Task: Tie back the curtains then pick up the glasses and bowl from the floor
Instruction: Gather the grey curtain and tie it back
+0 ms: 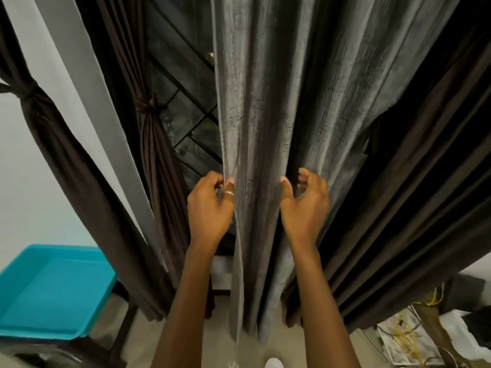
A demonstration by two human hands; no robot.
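A grey textured curtain [265,107] hangs loose in the middle of the view, down to the floor. My left hand [210,205] pinches its left edge at waist height, a ring on one finger. My right hand [305,205] curls around a fold on its right side, thumb pressed on the cloth. Two dark brown curtains, one [151,134] beside the window and one [53,134] further left, are tied back with knots. Another dark brown curtain [414,197] hangs loose on the right. At the bottom edge, a white rounded object [273,363] and a clear glassy object [233,364] show partly on the floor.
A turquoise plastic tray [50,290] rests on a dark stand at the lower left. A window with a black metal grille [191,123] shows behind the curtains. Clutter with yellow cords [409,338] lies at the lower right. The floor is beige.
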